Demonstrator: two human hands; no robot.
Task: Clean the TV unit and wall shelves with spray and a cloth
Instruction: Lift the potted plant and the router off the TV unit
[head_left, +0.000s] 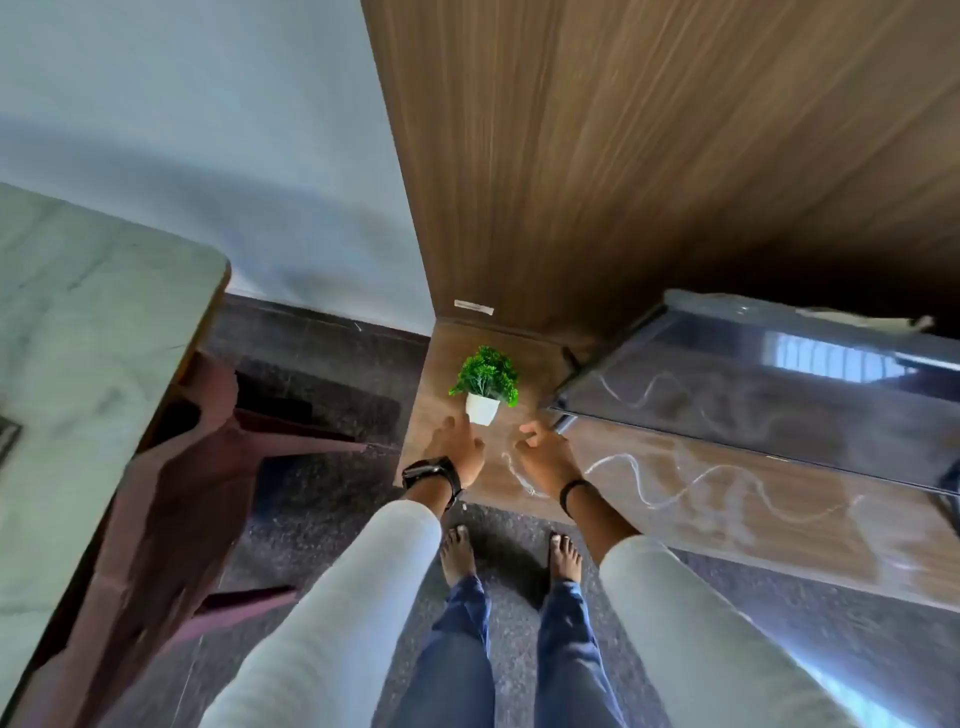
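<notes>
A small green plant in a white pot (483, 408) stands on the left end of the wooden TV unit (675, 499). My left hand (460, 449), with a watch on its wrist, reaches to the pot's left side and its fingers touch or nearly touch it. My right hand (543, 454) hovers just right of the pot with loosely curled fingers, holding nothing. White squiggly streaks (691, 483) lie across the unit's top. No spray bottle or cloth is in view.
A TV (779, 395) stands on the unit to the right, its screen reflecting the streaks. A wood panel (623, 156) backs the unit. A marble-topped table (78, 338) and a dark red chair (197, 493) are on the left. My bare feet (511, 553) stand on dark floor.
</notes>
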